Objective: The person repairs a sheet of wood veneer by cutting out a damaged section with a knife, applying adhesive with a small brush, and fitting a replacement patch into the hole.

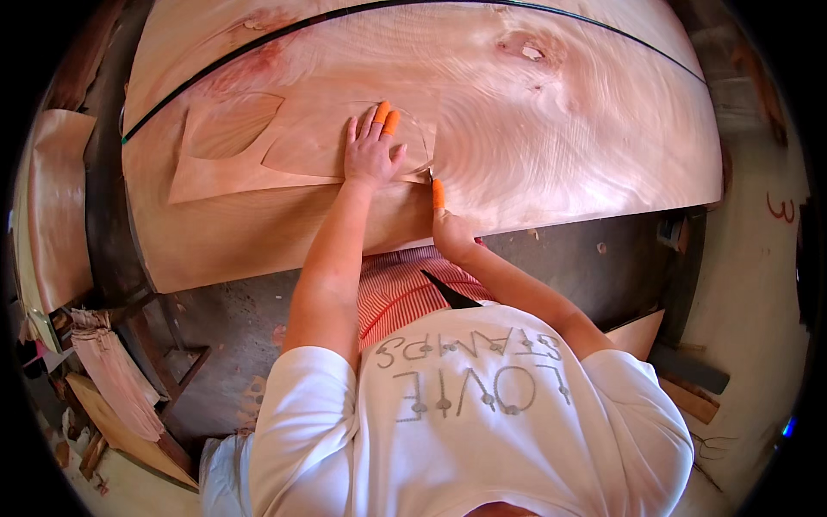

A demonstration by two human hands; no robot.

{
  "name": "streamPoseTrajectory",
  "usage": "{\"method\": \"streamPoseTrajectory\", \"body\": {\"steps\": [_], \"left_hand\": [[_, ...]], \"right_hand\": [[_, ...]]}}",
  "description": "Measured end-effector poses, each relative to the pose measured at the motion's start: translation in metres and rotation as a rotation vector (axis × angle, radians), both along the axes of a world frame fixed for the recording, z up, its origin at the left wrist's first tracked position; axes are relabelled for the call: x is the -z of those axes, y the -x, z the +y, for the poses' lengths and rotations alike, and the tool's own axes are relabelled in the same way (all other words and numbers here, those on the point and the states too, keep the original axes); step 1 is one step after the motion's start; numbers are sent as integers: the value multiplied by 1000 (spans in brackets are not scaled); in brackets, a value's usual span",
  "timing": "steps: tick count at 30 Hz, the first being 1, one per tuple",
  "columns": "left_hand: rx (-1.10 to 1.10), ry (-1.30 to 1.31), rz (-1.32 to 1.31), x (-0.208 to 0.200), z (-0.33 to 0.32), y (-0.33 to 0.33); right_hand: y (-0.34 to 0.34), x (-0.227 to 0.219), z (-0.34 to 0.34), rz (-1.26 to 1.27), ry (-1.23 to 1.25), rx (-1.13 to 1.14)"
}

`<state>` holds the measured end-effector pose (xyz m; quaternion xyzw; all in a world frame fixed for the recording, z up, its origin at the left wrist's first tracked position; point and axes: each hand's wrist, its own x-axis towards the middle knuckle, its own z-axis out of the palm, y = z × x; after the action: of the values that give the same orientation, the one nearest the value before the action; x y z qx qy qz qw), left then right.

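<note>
My left hand [370,161] lies flat with its fingers spread, two of them in orange finger covers. It presses on a thin wood veneer piece [215,177], which has curved cut lines and a rounded opening near its left end. Close to the piece's right end, my right hand [450,226] is closed around a small knife [431,175]. Only the dark tip of the knife shows past the orange-covered index finger; the rest is hidden in the hand. Both lie over a large wood veneer sheet [586,146] with swirling grain.
A dark band [319,23] curves across the far part of the big sheet. Knots and a small hole [532,53] mark its surface. Veneer scraps [112,370] and boards are piled at the left. A striped red cloth [405,293] hangs at my waist by the near edge.
</note>
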<state>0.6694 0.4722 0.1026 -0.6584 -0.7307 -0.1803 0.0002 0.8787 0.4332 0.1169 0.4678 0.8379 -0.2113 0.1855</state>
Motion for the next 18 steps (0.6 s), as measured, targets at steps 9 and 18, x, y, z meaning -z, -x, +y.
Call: {"method": "streamPoseTrajectory", "body": {"steps": [9, 18], "left_hand": [[2, 6, -31, -3, -4, 2], [-10, 129, -235, -7, -9, 17]], "right_hand": [[-27, -14, 51, 674, 99, 397], [36, -7, 79, 872, 318, 349]]}}
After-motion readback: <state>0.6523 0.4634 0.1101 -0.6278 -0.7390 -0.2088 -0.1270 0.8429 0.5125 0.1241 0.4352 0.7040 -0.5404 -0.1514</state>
